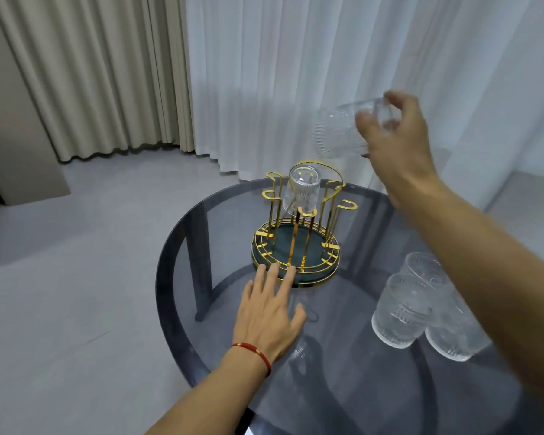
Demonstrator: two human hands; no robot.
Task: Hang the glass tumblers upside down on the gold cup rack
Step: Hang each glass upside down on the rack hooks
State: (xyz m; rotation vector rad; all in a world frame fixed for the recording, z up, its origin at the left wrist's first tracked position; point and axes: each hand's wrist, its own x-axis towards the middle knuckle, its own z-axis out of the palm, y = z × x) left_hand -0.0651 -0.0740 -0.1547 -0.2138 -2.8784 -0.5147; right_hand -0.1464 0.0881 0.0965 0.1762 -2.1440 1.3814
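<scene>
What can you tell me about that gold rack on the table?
The gold cup rack is thin shiny wire: upright prongs with looped tips rising from a round ringed base with a dark teal tray. It stands upright on the smoky glass table. One ribbed tumbler hangs inverted on it. The left hand's fingertips touch its base.

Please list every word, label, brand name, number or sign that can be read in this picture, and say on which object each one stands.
None: no readable text appears anywhere in the picture.
The gold wire cup rack, the ribbed clear glass tumblers, the round smoked-glass table, the white sheer curtain and the red cord bracelet carry no visible print, label or brand mark.
</scene>
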